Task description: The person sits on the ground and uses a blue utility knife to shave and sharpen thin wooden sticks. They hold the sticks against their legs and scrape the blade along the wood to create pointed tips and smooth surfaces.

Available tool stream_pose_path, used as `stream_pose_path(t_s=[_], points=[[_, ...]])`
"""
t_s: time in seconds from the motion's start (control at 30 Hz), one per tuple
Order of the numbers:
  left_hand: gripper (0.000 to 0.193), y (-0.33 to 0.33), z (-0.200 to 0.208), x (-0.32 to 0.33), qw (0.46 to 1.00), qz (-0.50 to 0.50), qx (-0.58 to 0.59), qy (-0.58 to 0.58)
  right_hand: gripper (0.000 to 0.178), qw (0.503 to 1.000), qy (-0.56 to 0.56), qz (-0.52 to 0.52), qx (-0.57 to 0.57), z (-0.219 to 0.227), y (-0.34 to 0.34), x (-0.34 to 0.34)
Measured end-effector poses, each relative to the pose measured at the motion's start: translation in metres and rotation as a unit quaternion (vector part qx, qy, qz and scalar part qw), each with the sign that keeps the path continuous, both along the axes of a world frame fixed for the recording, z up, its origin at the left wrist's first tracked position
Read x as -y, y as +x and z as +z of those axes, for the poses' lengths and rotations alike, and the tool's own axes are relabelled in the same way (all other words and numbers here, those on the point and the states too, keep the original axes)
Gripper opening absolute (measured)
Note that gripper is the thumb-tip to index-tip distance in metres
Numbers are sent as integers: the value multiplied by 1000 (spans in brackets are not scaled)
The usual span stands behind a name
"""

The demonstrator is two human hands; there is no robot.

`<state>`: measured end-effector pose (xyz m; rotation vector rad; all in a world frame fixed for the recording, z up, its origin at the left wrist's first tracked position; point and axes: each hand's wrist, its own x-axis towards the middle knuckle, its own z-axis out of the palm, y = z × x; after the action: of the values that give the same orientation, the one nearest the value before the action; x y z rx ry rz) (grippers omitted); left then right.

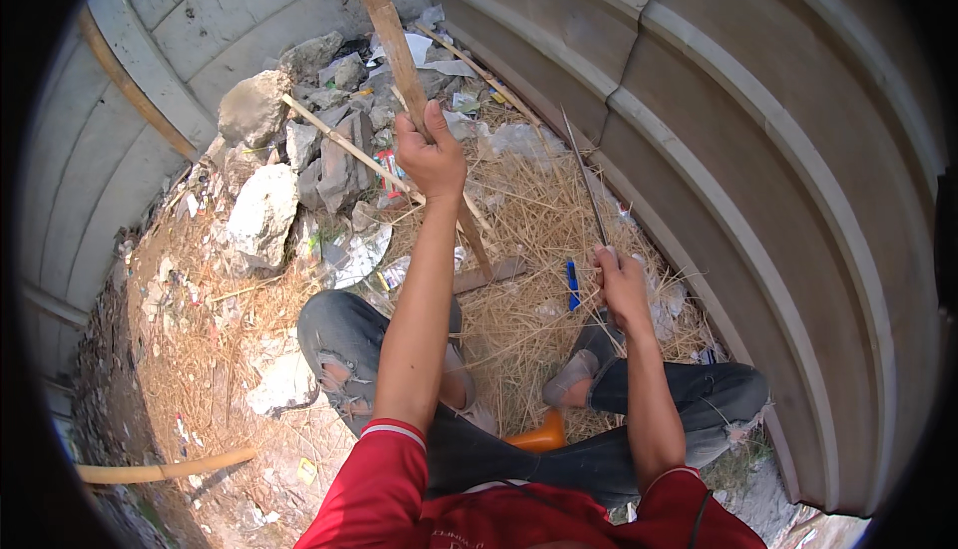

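Observation:
My left hand (pixel 431 157) is wrapped round a flat bamboo slat (pixel 387 25), thumb pointing up along it. The slat slants from the top of the view down to the straw between my legs, its lower end close to a short wooden piece (pixel 489 275) on the ground. In my right hand (pixel 623 289) is a long thin dark blade (pixel 585 175), seen nearly edge-on, its pointed tip up and away from me. My fist hides its handle. The blade stands apart from the slat. A small blue object (pixel 572 285) lies in the straw beside my right hand.
An orange plastic object (pixel 540 435) lies between my legs. Rocks (pixel 261 215), litter and a thin stick (pixel 344 142) lie ahead on the left. Corrugated metal sheeting (pixel 738 170) rises close on my right, and a pale wall (pixel 230 10) curves behind. A bamboo piece (pixel 170 467) lies lower left.

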<state>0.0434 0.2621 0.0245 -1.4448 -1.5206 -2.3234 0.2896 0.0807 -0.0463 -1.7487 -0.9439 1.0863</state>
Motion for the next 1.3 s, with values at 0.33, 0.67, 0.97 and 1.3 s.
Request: stream_pose_path(t_s=[0.33,0.67,0.97,1.3], points=[[35,23,4,8,999,-49,-4,-1,63,886,370,86,-267,244,-52,1],[29,31,8,15,999,-34,-15,29,67,901,183,261,-293,282,-77,21],[28,31,6,16,999,-24,-24,24,63,919,185,210,-277,279,-88,29],[30,-3,0,4,1000,2,-6,10,63,878,355,150,-284,299,-80,37]])
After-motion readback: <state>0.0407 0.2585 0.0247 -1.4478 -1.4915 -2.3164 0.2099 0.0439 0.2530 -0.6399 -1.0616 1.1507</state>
